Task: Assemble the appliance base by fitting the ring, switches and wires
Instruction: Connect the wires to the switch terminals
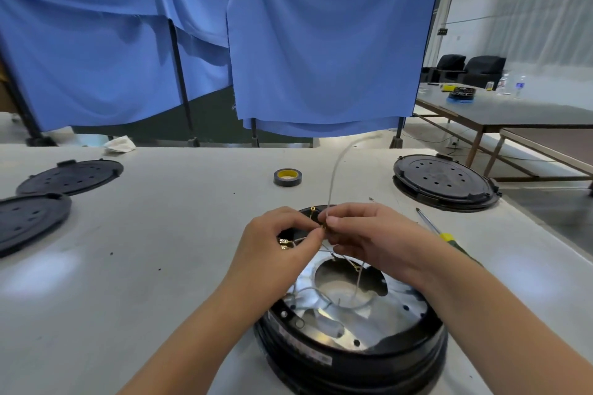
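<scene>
Pinching together over the far rim of the appliance base [349, 327], the fingers [316, 236] of the left hand [276, 244] and those of the right hand [362, 234] are curled tight and meet at one spot, where a small brass terminal [323, 228] shows between them. The right hand grips a pale wire [335, 170] just above that terminal; the left pinches at the terminal itself, though exactly what it has hold of is hard to tell. From the grip the wire runs upward and away from the person, its long axis near upright, then bends right toward the desk's [160, 234] far edge. Both hands are equally near the joint, directly above the base's far edge. More thin wires [357, 279] trail down into the shiny metal interior. On the desk a screwdriver [439, 232] lies just right of the right hand, and a tape roll [287, 177] sits beyond.
</scene>
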Available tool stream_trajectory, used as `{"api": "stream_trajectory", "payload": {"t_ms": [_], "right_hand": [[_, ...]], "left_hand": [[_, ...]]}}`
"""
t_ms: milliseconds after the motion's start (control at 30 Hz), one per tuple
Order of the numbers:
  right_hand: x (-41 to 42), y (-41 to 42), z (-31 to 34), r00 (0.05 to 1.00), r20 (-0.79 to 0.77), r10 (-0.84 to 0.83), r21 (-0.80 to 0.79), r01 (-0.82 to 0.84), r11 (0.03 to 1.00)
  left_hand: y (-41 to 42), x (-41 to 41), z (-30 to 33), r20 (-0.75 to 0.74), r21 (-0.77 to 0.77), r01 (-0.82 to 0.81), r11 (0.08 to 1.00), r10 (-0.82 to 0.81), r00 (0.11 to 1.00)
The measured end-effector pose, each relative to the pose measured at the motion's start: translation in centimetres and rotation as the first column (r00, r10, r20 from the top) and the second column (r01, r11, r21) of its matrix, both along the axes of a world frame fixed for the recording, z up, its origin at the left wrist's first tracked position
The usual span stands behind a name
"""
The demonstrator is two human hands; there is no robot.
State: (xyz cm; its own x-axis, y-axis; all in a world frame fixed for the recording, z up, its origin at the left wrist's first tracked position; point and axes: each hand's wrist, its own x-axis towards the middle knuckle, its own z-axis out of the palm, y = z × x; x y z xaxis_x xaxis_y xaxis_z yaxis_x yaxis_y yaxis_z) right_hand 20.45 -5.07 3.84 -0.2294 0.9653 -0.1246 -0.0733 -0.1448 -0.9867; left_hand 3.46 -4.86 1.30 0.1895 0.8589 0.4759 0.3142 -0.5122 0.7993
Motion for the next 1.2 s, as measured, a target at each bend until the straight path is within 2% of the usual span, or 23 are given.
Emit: {"api": "stream_trajectory", "payload": {"t_ms": [100,200,400,500,633,867,933,1033,1200], "right_hand": [[0.0,-0.3,-0.3,0.996,0.064,-0.058,0.067,0.054,0.996],[0.1,-0.6,-0.4,0.986,0.073,-0.147,0.172,0.132,0.976],[-0.7,-1.4,-0.5,0.968,0.208,-0.14,0.256,0.085,0.963],[-0.5,-1.4,-0.6,0.985,0.108,-0.134,0.24,0.105,0.965],[-0.1,-1.5,-0.5,0.997,-0.015,-0.072,0.207,0.073,0.976],[0.1,-1.3,-0.4,0.996,-0.089,-0.024,0.094,0.032,0.995],[0.1,-1.2,-0.3,0.997,-0.074,-0.029,0.07,0.034,0.997],[0.1,-1.2,-0.3,0.998,-0.043,-0.039,0.061,0.042,0.997],[-0.2,-1.5,-0.2,0.992,0.094,-0.08,0.134,0.067,0.989]], "left_hand": [[-0.2,-0.4,-0.1,0.043,-0.06,0.006,0.998,-0.003,0.999],[-0.4,-0.7,-0.2,0.033,-0.038,-0.035,0.999,0.036,0.999],[-0.7,-0.9,-0.2,-0.13,0.278,-0.103,0.955,0.144,0.981],[-0.8,-0.9,-0.1,-0.161,0.337,-0.093,0.937,0.154,0.975],[-0.9,-1.0,-0.1,-0.13,0.29,-0.089,0.953,0.131,0.983],[-1.1,-0.8,0.0,-0.141,0.374,-0.116,0.92,0.18,0.974],[-1.2,-0.7,0.0,-0.122,0.309,-0.101,0.946,0.145,0.982],[-1.3,-0.8,0.2,-0.009,0.098,-0.045,0.994,0.046,0.999],[-1.0,-0.9,0.4,0.067,-0.161,-0.027,0.987,0.038,0.997]]}}
